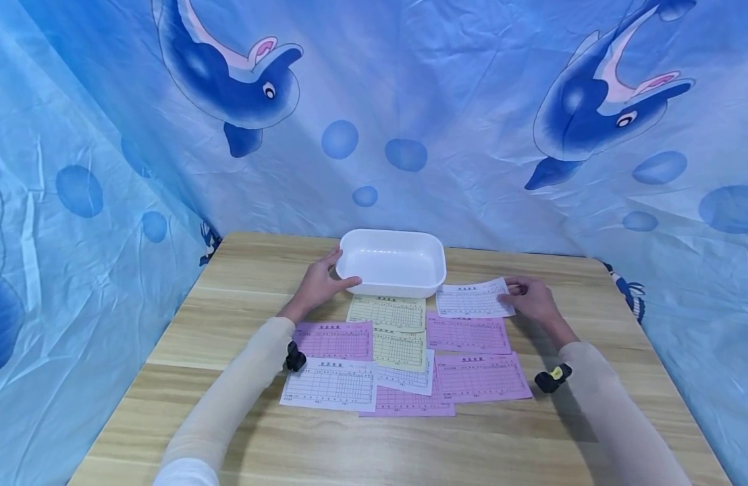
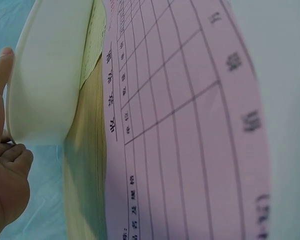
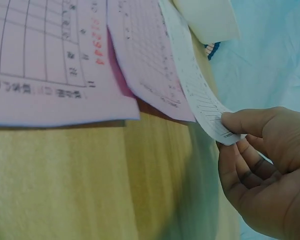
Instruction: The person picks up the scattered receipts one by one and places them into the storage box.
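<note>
At the right hand, a white gridded slip bends

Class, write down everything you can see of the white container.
The white container is a rounded rectangular tub with shiny, plastic-looking walls and rim. It is open side up near the far edge of the table, its long sides running left to right. The left hand grips its left end. A yellow slip lies just in front; whether they touch is unclear.

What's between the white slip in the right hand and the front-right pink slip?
Another pink slip, as the head view shows. The white slip in the right hand hides part of its far edge there.
</note>
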A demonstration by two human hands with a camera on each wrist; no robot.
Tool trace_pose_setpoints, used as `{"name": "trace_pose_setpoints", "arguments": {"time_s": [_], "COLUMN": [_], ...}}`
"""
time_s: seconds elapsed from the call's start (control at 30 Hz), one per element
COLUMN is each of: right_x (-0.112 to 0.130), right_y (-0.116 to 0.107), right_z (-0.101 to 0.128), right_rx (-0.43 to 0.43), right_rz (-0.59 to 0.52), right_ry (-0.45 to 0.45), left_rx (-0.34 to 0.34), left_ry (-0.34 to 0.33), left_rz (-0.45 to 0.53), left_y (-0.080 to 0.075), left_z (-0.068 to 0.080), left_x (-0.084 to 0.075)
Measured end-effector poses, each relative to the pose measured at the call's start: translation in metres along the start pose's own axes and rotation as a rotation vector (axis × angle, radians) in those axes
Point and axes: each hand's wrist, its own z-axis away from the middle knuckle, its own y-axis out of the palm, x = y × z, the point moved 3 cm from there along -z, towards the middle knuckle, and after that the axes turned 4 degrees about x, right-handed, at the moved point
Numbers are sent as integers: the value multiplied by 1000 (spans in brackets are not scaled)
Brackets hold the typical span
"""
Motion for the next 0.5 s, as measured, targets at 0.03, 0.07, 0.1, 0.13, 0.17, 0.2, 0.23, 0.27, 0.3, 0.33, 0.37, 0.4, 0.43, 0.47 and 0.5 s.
{"name": "trace_pose_setpoints", "arguments": {"time_s": [0.03, 0.07, 0.1, 0.13, 0.17, 0.2, 0.23, 0.27, 0.3, 0.33, 0.37, 0.4, 0.43, 0.47, 0.5], "right_x": [1, 2, 4, 5, 6, 7, 8, 9, 9, 10, 11, 12, 12, 13, 13], "right_y": [-1, -1, -2, -3, -4, -5, -6, -7, -8, -10, -11, -12, -13, -14, -15], "right_z": [1, 2, 3, 4, 5, 5, 6, 7, 7, 7, 8, 9, 9, 10, 11], "right_rx": [-2, -3, -9, -13, -18, -21, -24, -24, -29, -30, -31, -31, -32, -31, -31], "right_rz": [2, 3, 7, 10, 10, 8, 5, 2, 8, 10, 11, 11, 16, 17, 17], "right_ry": [-6, -12, -15, -12, -12, -11, -16, -15, -20, -27, -33, -39, -47, -49, -56], "left_rx": [1, 2, 2, 4, 6, 8, 8, 9, 10, 12, 14, 15, 16, 18, 18], "left_ry": [-2, -5, -8, -11, -13, -14, -17, -20, -22, -23, -25, -27, -30, -30, -31], "left_rz": [-2, -3, -4, -5, -5, -5, -4, -5, -6, -7, -8, -9, -11, -13, -12], "left_y": [0, 0, 0, 0, 0, 0, 0, 0, 0, 0, 0, 0, 0, 0, 0], "left_z": [0, 0, 0, 0, 0, 0, 0, 0, 0, 0, 0, 0, 0, 0, 0], "left_x": [0, 0, 0, 1, 1, 1, 1, 1, 1, 1, 1, 0, 0, 0, 0]}}
